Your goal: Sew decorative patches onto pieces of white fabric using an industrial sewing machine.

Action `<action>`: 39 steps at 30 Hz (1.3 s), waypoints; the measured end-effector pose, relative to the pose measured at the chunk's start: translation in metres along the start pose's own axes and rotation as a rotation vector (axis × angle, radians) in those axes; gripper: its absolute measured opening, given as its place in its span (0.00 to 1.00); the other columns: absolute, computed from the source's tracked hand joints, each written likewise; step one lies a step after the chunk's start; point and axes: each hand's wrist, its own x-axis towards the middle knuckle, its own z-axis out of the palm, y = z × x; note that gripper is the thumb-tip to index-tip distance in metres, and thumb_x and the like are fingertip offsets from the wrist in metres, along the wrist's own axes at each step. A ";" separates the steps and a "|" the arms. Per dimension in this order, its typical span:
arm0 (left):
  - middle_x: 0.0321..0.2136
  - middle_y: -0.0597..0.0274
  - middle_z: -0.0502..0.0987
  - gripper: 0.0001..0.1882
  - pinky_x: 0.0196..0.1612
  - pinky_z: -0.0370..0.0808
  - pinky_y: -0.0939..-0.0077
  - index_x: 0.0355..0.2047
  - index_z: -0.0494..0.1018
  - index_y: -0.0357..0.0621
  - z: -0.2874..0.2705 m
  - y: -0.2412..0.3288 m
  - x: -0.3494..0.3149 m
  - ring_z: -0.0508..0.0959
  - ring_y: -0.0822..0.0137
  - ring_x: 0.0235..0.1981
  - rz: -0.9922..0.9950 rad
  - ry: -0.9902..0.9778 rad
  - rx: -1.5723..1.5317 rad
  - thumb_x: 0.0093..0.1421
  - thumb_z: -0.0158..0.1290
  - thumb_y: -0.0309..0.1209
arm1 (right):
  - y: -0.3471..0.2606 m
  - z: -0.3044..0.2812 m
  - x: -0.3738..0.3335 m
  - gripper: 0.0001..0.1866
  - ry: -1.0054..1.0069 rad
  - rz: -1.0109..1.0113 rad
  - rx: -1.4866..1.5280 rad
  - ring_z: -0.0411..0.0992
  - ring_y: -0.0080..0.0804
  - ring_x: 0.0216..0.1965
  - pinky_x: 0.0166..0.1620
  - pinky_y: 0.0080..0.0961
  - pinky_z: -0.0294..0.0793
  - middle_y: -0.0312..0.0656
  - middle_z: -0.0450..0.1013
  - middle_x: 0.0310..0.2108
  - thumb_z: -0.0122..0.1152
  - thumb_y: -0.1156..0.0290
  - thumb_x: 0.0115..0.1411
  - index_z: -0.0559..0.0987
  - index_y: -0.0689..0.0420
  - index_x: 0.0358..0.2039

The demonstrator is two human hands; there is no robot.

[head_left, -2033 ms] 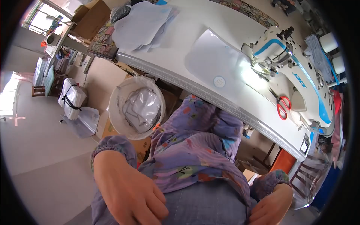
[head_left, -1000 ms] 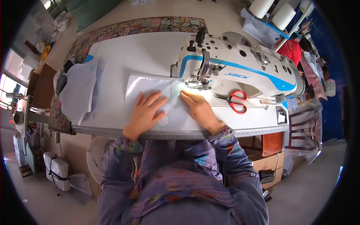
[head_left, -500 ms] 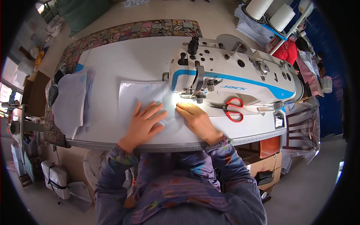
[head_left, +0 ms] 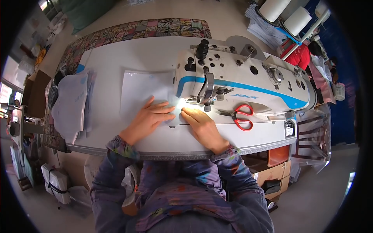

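A thin white sheet (head_left: 145, 87) lies flat on the sewing machine table (head_left: 105, 58), its right part by the lit needle area; whether it is cloth or film I cannot tell. My left hand (head_left: 151, 116) rests on the sheet's near part, palm down with fingers stretched out. Close beside the needle, my right hand (head_left: 200, 126) has its fingers drawn together on the sheet's near right edge. The white and blue sewing machine (head_left: 241, 85) stands just beyond that hand. Red-handled scissors (head_left: 241, 117) lie on the table right of it.
A stack of white cut pieces (head_left: 70, 106) sits at the table's left. White thread cones (head_left: 297, 20) stand at the back right, near a person in red (head_left: 298, 56). A patchwork-covered surface (head_left: 155, 29) borders the far side. Below right is a cardboard box (head_left: 276, 176).
The sheet has shifted away from me beneath my hands, its near edge now closer to my fingers. My left hand's fingers have come closer together. My right hand stays by the needle.
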 end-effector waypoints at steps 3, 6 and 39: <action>0.63 0.71 0.77 0.23 0.77 0.48 0.45 0.56 0.81 0.59 0.000 -0.008 0.006 0.70 0.61 0.69 -0.004 -0.021 0.001 0.65 0.52 0.22 | -0.002 0.000 0.002 0.26 -0.014 0.004 -0.022 0.76 0.47 0.55 0.57 0.38 0.75 0.49 0.75 0.61 0.58 0.79 0.58 0.77 0.63 0.60; 0.64 0.71 0.76 0.24 0.77 0.47 0.45 0.58 0.80 0.60 0.002 -0.011 0.008 0.69 0.61 0.70 -0.013 -0.016 0.014 0.65 0.52 0.21 | -0.003 0.001 0.003 0.25 -0.017 0.006 -0.055 0.76 0.47 0.53 0.55 0.37 0.75 0.49 0.74 0.61 0.57 0.78 0.60 0.77 0.63 0.59; 0.66 0.61 0.72 0.20 0.75 0.49 0.37 0.57 0.80 0.58 0.025 0.043 -0.010 0.68 0.56 0.69 -0.104 0.134 0.065 0.64 0.61 0.37 | 0.000 -0.001 -0.002 0.29 -0.037 0.072 0.094 0.72 0.54 0.61 0.65 0.44 0.72 0.51 0.75 0.59 0.59 0.83 0.54 0.77 0.63 0.59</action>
